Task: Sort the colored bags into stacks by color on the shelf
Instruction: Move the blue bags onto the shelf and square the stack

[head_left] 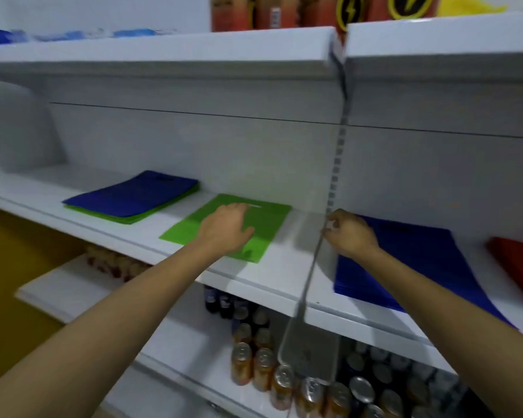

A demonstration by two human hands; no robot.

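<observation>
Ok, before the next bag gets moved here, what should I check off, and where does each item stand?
1. Left hand flat on the green bag: ok.
2. Right hand free of a bag: cannot tell, fingers curled.
3. Mixed pile fully sorted: not ok, blue lies on top of green.
4. Blue stack single colour: ok.
5. Red bag apart from blue: ok.
6. Shelf room beside green: ok.

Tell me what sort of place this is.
Most likely a shop or its stockroom: white slotted retail shelving, rows of drink cans on the lower shelf, boxed goods up top, and flat colored bags laid out on the middle shelf.
</observation>
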